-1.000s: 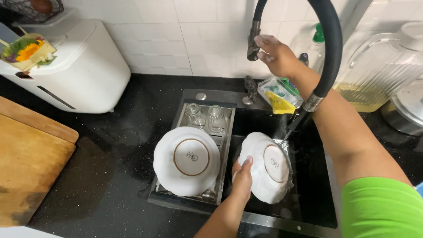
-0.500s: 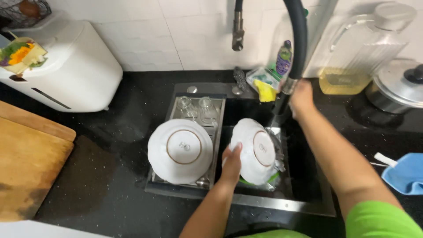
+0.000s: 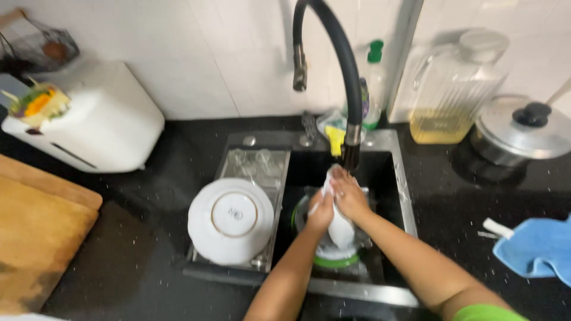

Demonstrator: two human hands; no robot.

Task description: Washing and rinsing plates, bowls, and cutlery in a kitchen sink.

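Both my hands meet over the black sink [image 3: 389, 169]. My left hand [image 3: 321, 209] and my right hand [image 3: 350, 196] together hold a white plate [image 3: 340, 229] on edge, above a green-rimmed bowl [image 3: 336, 260] in the basin. The black curved tap [image 3: 339, 65] arches right above them, its spout [image 3: 300, 74] hanging to the left. Another white plate [image 3: 231, 220] lies upside down on the drying rack [image 3: 196, 270] left of the basin, with clear glasses [image 3: 250, 160] behind it.
A white appliance [image 3: 95, 122] stands at the back left and a wooden board [image 3: 35, 238] at the left edge. A jug of yellow liquid [image 3: 452, 89], a lidded metal pot [image 3: 523, 131] and a blue cloth [image 3: 535, 246] are on the right. A soap bottle [image 3: 373, 77] stands behind the tap.
My right hand came down from the tap to the plate. Both hands now hold the plate turned on edge over the basin. The camera view has shifted.
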